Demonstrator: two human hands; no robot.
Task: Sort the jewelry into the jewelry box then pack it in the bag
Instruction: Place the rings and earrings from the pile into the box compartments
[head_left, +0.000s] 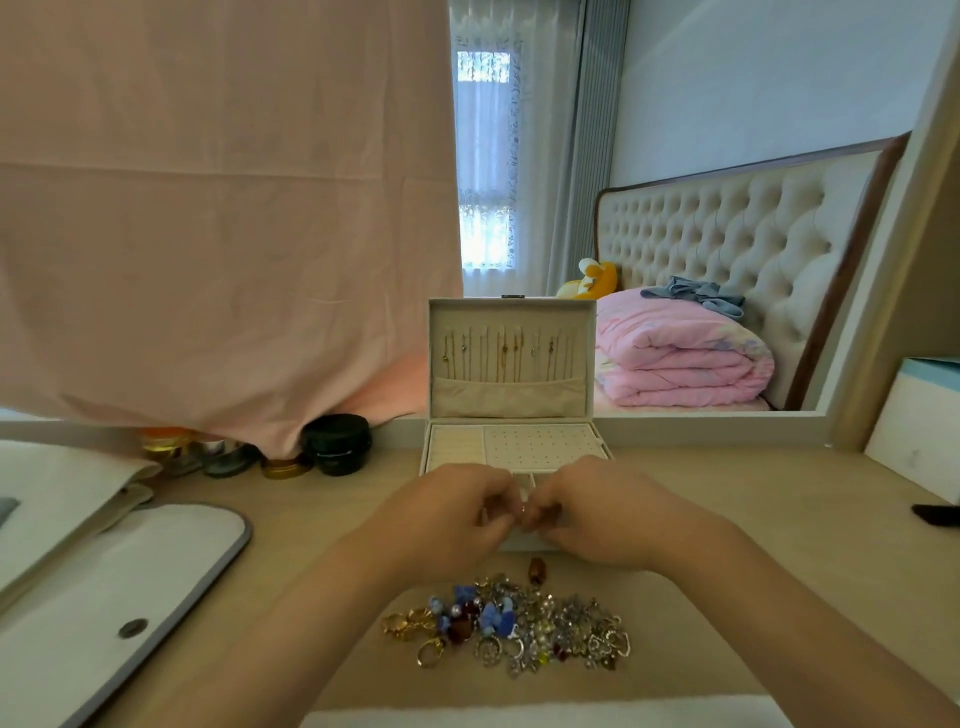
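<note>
A cream jewelry box (540, 441) stands open at the middle of the table, its lid (511, 358) upright with several necklaces hanging inside. My left hand (447, 512) and my right hand (597, 512) meet over the box's front compartments, fingers curled, pinching a small ring (523, 510) between them. A pile of mixed jewelry (514, 626), gold rings, blue beads and silver pieces, lies on the table just in front of the box. A white bag (104, 587) with a grey edge and a snap button lies flat at the left.
Dark and amber cosmetic jars (335, 444) stand at the back left under a hanging pink cloth (223, 208). A mirror behind the box reflects a bed. A white box (914, 441) and a black object (935, 515) sit at the right edge.
</note>
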